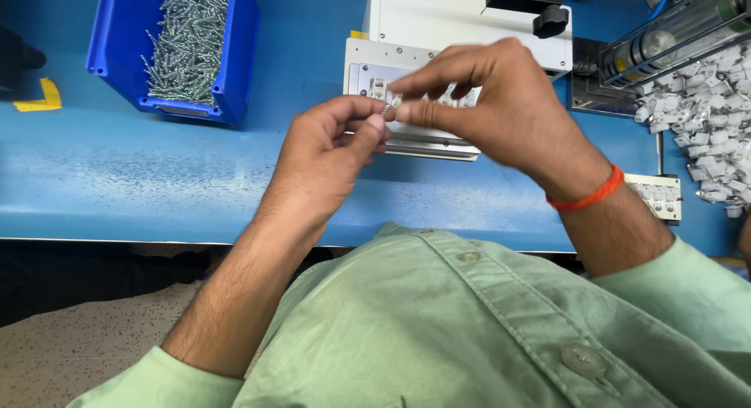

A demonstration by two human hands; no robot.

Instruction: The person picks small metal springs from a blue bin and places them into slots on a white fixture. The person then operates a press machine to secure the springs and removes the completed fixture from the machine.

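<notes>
Your green shirt (469, 322) filled the bottom; mid-frame, your left hand (328, 154) and right hand (489, 103) pinched one small screw (386, 109) above the fixture's (426, 146) front edge, with open blue table (117, 173) at left.

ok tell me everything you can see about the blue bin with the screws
The blue bin is an open-topped plastic box with sloping walls, standing at the far left of the blue worktable. It holds a heap of small silvery screws. Its top edge is cut off by the picture. Neither hand touches it.
</notes>
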